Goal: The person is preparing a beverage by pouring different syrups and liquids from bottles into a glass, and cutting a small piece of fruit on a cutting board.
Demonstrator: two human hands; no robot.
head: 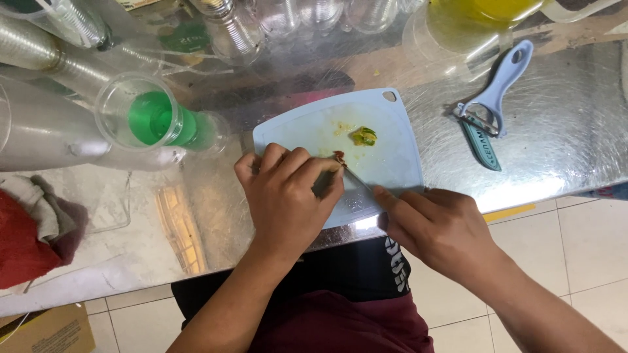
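Seen from above, a person's two hands work over a pale blue cutting board (392, 163) on a shiny metal counter (562, 131). The left hand (288, 196) is curled knuckles-up over something on the board's near left part; the fingers hide nearly all of it, and only a small reddish tip (339, 156) pokes out past the fingertips, too small to identify. The right hand (441, 229) is closed around the handle of a knife (358, 180), forefinger stretched along its back; the handle is hidden in the fist, and only a short length of blade shows, its point at the reddish tip. A small yellow-green scrap (364, 136) lies alone near the board's middle. To the right, off the board, a light blue peeler (494, 98) lies partly over a teal object whose form is unclear. To the left stands a clear cup (140, 114) with something green in it, among clear plastic bottles cut off by the top edge. A red cloth (26, 242) is cropped at the far left.
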